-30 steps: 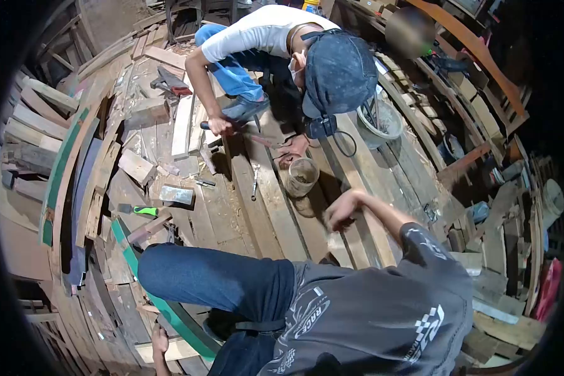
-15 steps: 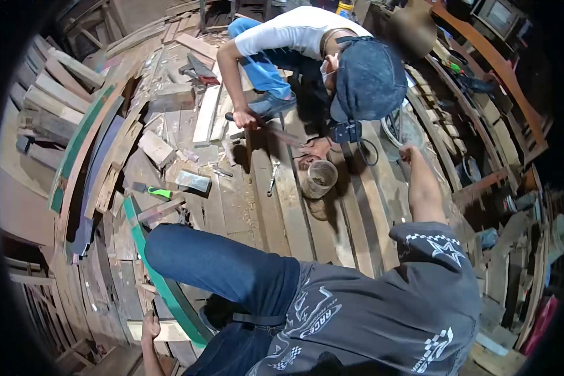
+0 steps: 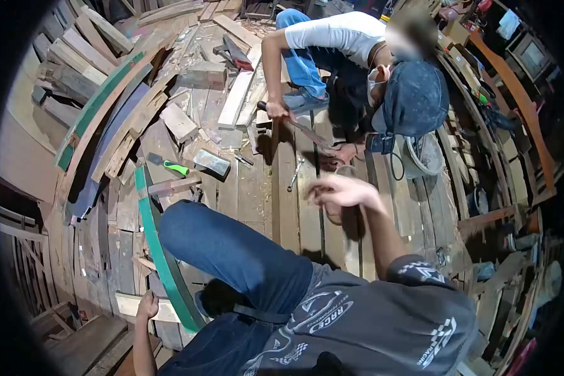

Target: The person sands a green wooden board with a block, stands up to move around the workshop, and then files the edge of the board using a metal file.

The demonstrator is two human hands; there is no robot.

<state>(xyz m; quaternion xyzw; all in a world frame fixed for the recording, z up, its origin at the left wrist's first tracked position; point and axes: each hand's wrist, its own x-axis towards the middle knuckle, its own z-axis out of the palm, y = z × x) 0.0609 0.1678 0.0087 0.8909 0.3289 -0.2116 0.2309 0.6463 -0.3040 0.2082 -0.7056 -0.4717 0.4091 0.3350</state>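
My right hand (image 3: 341,192) is held over a small plastic tub (image 3: 344,169), fingers apart and bent downward, hiding most of the tub; only a bit of its rim shows behind my knuckles. At the lower left, my left hand (image 3: 148,305) has its fingers curled at a pale plank (image 3: 126,305), beside a curved green-edged board (image 3: 163,263); what it grips is hidden. Across from me, a person in a cap (image 3: 413,97) crouches, one hand on the dark handle of a long blade-like tool (image 3: 308,133) and the other hand at its far end, near the tub.
A bucket (image 3: 425,160) stands to the right of the tub. On the plank floor lie a wrench (image 3: 296,174), a green-handled tool (image 3: 175,168), a metal-faced block (image 3: 212,164) and a handsaw (image 3: 235,53). Curved boards (image 3: 100,113) and stacked lumber line the left side.
My right hand has left the bucket's rim and moved left over the plastic tub. My left hand stays by the pale plank. The whole view has shifted a little.
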